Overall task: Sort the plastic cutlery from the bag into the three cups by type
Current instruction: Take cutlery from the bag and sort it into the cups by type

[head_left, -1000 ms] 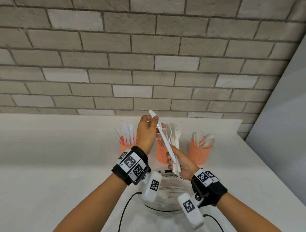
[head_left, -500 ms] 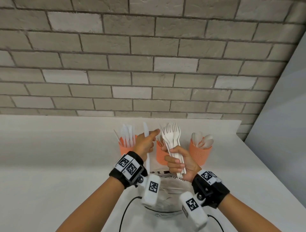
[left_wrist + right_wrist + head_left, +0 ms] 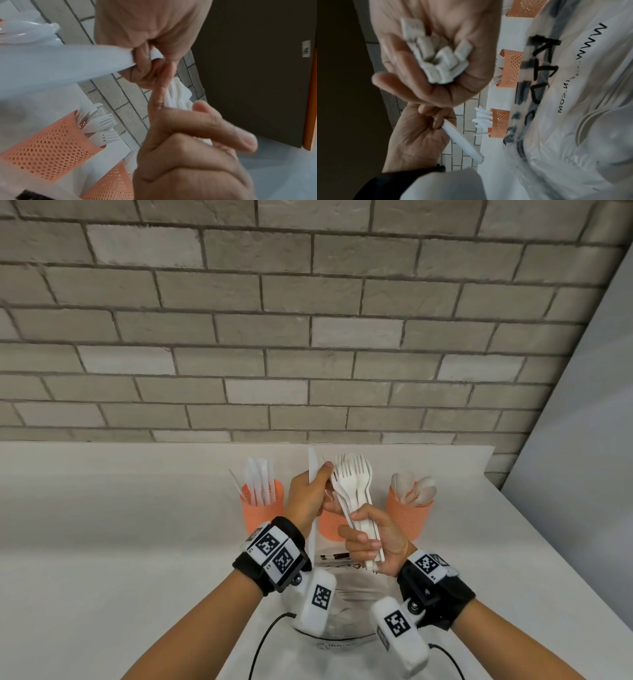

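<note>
Left hand (image 3: 308, 498) raised above the worktop (image 3: 102, 542), fingers curled round a single white plastic knife (image 3: 312, 470), blade end up, handle running down past the wrist. Right hand (image 3: 371, 539) just beside it, closed round the handles of a bundle of white forks (image 3: 354, 484), tines up and fanned above the fist; handle ends jutting from the bottom of the fist in the right wrist view.

Three orange mesh cups in a row toward the worktop's back edge, near its back right corner. Left cup (image 3: 262, 508) standing with knives (image 3: 258, 481) in it. Middle cup (image 3: 330, 527) mostly hidden behind both hands; forks seen in it from the left wrist view. Right cup (image 3: 409, 515) holding spoons (image 3: 414, 491), bowls up.

Clear plastic bag (image 3: 342, 587) lying on the worktop at the near edge, below both wrists and in front of the cups, black lettering on it; contents too blurred to tell.

Grey brick wall (image 3: 308, 337) rising behind the worktop's back edge.
</note>
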`<state>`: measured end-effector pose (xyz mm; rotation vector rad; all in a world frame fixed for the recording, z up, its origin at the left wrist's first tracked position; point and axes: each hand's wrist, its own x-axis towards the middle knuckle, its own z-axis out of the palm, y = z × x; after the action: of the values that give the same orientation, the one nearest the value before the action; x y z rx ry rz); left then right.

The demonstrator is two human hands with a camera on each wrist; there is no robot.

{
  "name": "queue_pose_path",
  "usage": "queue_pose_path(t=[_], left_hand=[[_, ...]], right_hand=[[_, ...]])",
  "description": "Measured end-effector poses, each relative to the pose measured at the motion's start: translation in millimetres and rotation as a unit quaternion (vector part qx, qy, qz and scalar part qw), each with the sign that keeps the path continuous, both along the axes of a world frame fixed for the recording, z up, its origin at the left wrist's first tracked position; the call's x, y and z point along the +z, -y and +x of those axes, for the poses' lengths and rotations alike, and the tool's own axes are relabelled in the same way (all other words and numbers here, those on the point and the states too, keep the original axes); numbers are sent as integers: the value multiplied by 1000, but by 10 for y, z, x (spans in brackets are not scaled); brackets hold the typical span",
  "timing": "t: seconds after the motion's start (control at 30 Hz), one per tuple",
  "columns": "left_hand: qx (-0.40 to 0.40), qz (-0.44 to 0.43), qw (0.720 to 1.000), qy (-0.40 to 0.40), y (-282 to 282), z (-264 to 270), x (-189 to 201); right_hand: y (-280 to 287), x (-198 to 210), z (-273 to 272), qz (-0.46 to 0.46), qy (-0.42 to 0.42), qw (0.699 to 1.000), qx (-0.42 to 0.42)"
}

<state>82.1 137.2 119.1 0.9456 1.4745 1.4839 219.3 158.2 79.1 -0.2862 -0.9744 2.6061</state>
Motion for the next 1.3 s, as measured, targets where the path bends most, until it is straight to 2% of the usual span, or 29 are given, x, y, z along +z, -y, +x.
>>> queue_pose_path(t=[0.2,0.37,0.47,0.57,0.67,0.83,0.97,1.1,1.2,1.3], left_hand=[[1,-25,999,-23,-29,2,-35],[74,-10,995,-61,-142,-114,-42],[101,-6,994,-52,-202,-194,-19],[49,-3,999,3,-208,-223,-7],[4,-3,1000,10,-222,-259,-11],[67,11,998,7,-286,-502,86],[146,80,985,45,-399,-828,219],[219,167,961,-14,-562,-1138,314],[227,162,960,-24,-683,-1272,238],[210,113,969,-61,-754,-1282,-5]], right_hand=[[22,46,-37,1,70,996,-49],[5,125,-98,43,147,984,-92],[-27,160,-150,70,172,978,-95],[-40,173,-211,85,196,972,-98],[-45,176,-247,100,210,967,-101],[-72,167,-232,163,265,942,-129],[-94,135,-202,192,288,923,-167],[-137,139,-191,199,288,912,-213],[-171,150,-184,195,279,910,-235],[-217,138,-176,185,273,911,-247]])
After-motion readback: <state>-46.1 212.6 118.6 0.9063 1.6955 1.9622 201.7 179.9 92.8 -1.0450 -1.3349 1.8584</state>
